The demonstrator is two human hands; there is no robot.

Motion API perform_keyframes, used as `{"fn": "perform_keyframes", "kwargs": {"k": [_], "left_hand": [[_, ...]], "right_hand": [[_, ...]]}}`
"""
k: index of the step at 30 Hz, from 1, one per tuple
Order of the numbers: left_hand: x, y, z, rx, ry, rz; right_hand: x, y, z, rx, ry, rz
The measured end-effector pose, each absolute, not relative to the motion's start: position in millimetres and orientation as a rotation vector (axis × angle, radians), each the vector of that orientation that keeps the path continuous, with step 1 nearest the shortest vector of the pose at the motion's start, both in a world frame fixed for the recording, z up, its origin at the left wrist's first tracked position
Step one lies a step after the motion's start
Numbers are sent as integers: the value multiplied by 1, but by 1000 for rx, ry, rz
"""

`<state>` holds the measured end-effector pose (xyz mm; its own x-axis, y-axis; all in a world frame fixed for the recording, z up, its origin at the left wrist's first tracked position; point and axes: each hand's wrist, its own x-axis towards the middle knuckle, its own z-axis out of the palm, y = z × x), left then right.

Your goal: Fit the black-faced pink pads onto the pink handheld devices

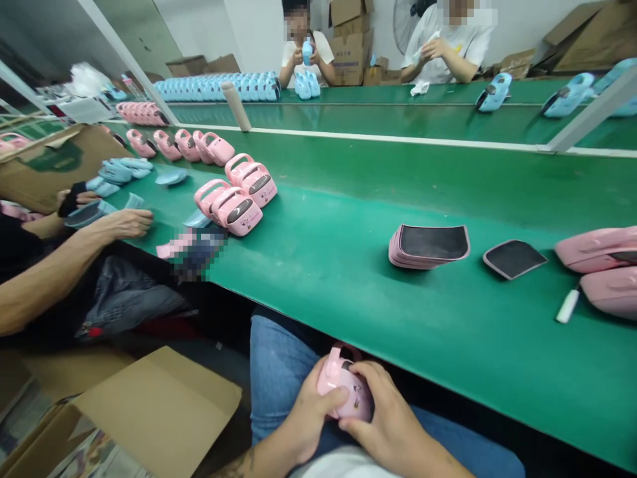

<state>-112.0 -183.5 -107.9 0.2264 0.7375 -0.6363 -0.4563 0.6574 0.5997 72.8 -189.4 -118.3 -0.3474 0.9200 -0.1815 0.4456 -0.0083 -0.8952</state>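
Low over my lap, both my hands grip one pink plastic housing with a loop handle (343,388). My left hand (316,405) wraps its left side, thumb across the front. From the right, my right hand (381,405) closes on it with fingers over the top near a dark window. Small printed marks show on its pink face; its underside is hidden. On the green table ahead stands a stack of pink-edged panels with dark faces (430,245). A single such panel (513,259) lies to its right.
Pink housings (610,272) and a white-handled tool (568,307) lie at the right. More pink housings (239,199) stand left of centre. A co-worker's arm (74,259) reaches in at left, above an open cardboard box (164,411). Two people sit across, near blue housings (219,87).
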Motion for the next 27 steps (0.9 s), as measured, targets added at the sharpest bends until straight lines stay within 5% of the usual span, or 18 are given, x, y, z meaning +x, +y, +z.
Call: {"fn": "perform_keyframes", "kwargs": {"k": [12,21,27], "left_hand": [[-112,-176,-110,334,1279,785],[-136,-172,-92,166,1180,1012],[-130,-161,-90,82,1216,1012]], "right_hand": [[69,-161,-119,-1440,-1721,1517],[58,-183,-120,-1137,-627,2366],[33,-171,-112,-940,-78,2436]]}}
